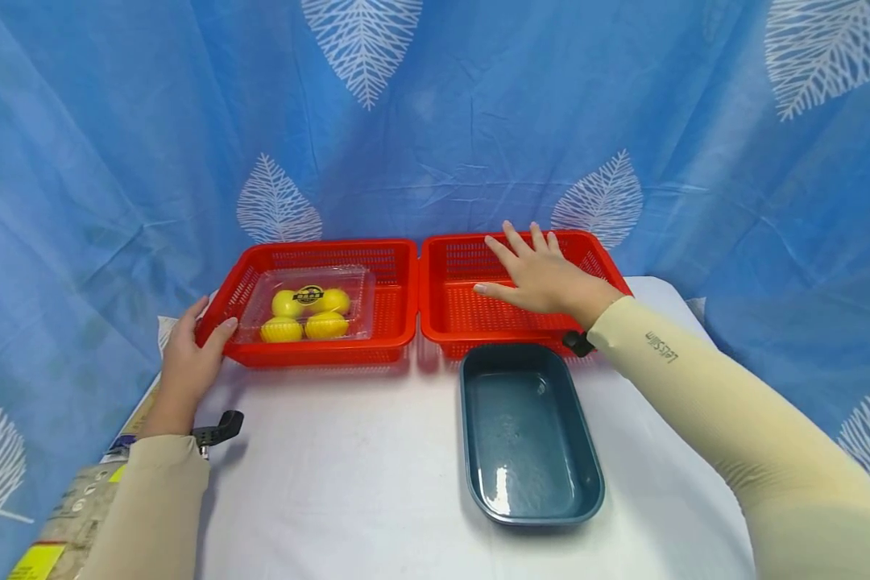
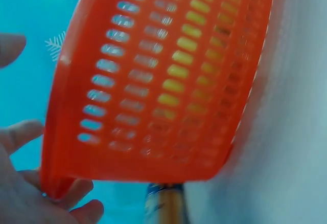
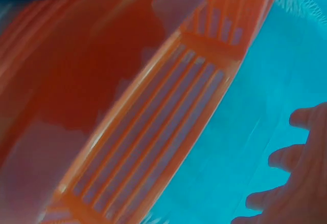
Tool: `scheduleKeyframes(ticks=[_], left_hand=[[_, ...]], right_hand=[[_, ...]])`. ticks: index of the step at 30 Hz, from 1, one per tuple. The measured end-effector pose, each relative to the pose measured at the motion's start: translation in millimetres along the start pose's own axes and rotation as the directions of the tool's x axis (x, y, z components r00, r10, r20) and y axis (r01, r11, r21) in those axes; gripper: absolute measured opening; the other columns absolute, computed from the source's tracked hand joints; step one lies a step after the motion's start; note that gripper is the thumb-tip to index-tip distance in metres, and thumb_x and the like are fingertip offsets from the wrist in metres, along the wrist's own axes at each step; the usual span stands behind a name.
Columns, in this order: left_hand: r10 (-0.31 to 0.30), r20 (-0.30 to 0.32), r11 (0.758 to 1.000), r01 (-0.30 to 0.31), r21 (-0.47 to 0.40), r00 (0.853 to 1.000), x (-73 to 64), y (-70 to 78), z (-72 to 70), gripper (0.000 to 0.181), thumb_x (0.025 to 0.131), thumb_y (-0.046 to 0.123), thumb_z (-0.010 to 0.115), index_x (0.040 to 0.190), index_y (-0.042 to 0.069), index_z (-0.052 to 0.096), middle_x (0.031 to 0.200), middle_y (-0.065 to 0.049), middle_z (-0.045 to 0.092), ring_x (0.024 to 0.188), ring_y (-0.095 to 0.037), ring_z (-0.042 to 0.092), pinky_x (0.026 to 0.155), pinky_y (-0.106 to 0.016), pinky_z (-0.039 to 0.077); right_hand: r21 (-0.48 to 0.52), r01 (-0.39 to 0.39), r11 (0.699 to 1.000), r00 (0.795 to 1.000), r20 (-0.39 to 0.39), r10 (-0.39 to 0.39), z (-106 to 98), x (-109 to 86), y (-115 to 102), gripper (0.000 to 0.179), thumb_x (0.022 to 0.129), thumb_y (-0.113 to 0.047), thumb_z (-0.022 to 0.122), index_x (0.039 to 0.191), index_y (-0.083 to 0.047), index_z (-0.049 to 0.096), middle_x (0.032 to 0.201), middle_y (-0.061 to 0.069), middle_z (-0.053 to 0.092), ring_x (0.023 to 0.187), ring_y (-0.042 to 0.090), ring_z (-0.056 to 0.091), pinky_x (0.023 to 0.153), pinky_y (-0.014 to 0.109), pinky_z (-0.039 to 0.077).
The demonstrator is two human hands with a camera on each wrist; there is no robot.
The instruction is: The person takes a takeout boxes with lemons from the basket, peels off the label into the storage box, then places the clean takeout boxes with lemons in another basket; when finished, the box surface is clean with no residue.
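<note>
At a white-clothed table [image 1: 333,451], the left hand [image 1: 192,354] grips a slotted red plastic basket [image 1: 319,353]; the right hand [image 1: 544,275], spread wide, hovers above a matching rectangular basket [image 1: 493,336].

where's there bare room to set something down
Widest: the white-covered table between the beige left sleeve and the dark teal rectangular dish, also empty. In the right slotted red plastic basket, the visible floor is bare, near the right hand. Crowded: the left slotted red plastic basket, its left part holding a clear plastic box of yellow fruit.
</note>
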State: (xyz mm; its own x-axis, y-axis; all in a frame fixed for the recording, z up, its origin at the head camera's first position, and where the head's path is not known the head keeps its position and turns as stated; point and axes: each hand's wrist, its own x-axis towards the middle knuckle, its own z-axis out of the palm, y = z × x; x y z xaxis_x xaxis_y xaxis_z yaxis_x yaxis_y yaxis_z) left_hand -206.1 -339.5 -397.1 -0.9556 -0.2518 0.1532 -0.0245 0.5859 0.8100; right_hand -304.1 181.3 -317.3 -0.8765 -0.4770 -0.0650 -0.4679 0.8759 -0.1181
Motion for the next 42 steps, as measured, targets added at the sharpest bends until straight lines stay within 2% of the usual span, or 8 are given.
scheduleKeyframes(ticks=[3,6,9,13,17,21,27,42], left_hand=[[-0.104,-0.069,0.986,0.094,-0.140,0.992,-3.7,-2.1,9.7,0.075,0.107,0.044,0.058,0.170,0.022,0.023,0.168,-0.013,0.031,0.149,-0.040,0.035,0.108,-0.058,0.043],[-0.184,-0.146,0.948,0.136,-0.288,0.972,-5.8,-4.5,18.0,0.067,0.108,0.040,0.060,0.167,0.025,0.031,0.167,-0.006,0.034,0.150,-0.031,0.035,0.112,-0.049,0.041],[-0.240,-0.210,0.889,0.128,-0.439,0.948,-6.1,-8.5,24.7,0.059,0.108,0.032,0.060,0.163,0.023,0.041,0.165,-0.004,0.038,0.149,-0.024,0.036,0.116,-0.041,0.038],[-0.294,-0.233,0.790,0.098,-0.605,0.927,-5.2,-13.0,32.5,0.053,0.108,0.026,0.061,0.158,0.019,0.047,0.163,-0.002,0.039,0.149,-0.019,0.034,0.116,-0.032,0.036],[-0.305,-0.262,0.739,0.054,-0.671,0.916,-3.9,-16.7,37.7,0.048,0.108,0.020,0.060,0.154,0.016,0.048,0.162,-0.004,0.038,0.146,-0.019,0.035,0.113,-0.028,0.038],[-0.312,-0.278,0.721,0.036,-0.692,0.908,-4.2,-19.9,39.0,0.044,0.108,0.017,0.060,0.150,0.015,0.049,0.161,-0.004,0.038,0.145,-0.020,0.036,0.111,-0.027,0.040],[-0.299,-0.263,0.688,0.016,-0.726,0.918,-6.7,-22.8,37.9,0.046,0.105,0.018,0.066,0.149,0.017,0.050,0.161,-0.002,0.038,0.146,-0.020,0.036,0.109,-0.026,0.043],[-0.237,-0.247,0.668,-0.027,-0.744,0.940,-4.2,-25.1,46.9,0.045,0.105,0.017,0.066,0.148,0.015,0.050,0.160,-0.004,0.039,0.145,-0.022,0.037,0.109,-0.027,0.044]], right_hand=[[0.030,0.029,0.999,1.000,-0.005,-0.028,1.1,12.5,-16.6,0.103,0.096,-0.082,0.041,0.171,-0.021,0.007,0.175,0.014,-0.006,0.153,0.055,-0.006,0.120,0.067,-0.007],[0.064,0.058,0.996,0.998,-0.009,-0.058,4.6,25.5,-34.7,0.102,0.095,-0.082,0.040,0.171,-0.022,0.007,0.175,0.012,-0.004,0.154,0.053,-0.005,0.121,0.064,-0.006],[0.090,0.090,0.992,0.996,-0.009,-0.090,9.7,37.0,-53.1,0.102,0.095,-0.083,0.040,0.171,-0.022,0.009,0.175,0.012,-0.002,0.154,0.053,-0.003,0.122,0.063,-0.003],[0.108,0.118,0.987,0.993,-0.004,-0.118,15.8,49.2,-72.8,0.102,0.095,-0.083,0.039,0.171,-0.022,0.010,0.175,0.013,0.000,0.154,0.053,0.001,0.123,0.062,-0.001],[0.154,0.132,0.979,0.991,-0.002,-0.133,20.7,59.9,-88.4,0.102,0.095,-0.084,0.038,0.171,-0.023,0.011,0.175,0.012,0.002,0.154,0.053,0.004,0.124,0.059,0.000],[0.230,0.144,0.962,0.989,0.010,-0.151,26.3,68.2,-102.7,0.103,0.094,-0.084,0.039,0.171,-0.021,0.011,0.175,0.012,0.004,0.155,0.050,0.005,0.125,0.057,0.002],[0.359,0.151,0.921,0.985,0.019,-0.169,34.6,72.5,-128.0,0.103,0.094,-0.081,0.046,0.171,-0.022,0.013,0.176,0.009,0.006,0.157,0.042,0.004,0.122,0.063,0.018],[0.546,0.185,0.817,0.978,-0.020,-0.208,59.1,91.7,-175.2,0.094,0.101,-0.064,0.056,0.169,-0.013,0.020,0.174,0.009,0.015,0.158,0.028,0.016,0.122,0.054,0.026]])
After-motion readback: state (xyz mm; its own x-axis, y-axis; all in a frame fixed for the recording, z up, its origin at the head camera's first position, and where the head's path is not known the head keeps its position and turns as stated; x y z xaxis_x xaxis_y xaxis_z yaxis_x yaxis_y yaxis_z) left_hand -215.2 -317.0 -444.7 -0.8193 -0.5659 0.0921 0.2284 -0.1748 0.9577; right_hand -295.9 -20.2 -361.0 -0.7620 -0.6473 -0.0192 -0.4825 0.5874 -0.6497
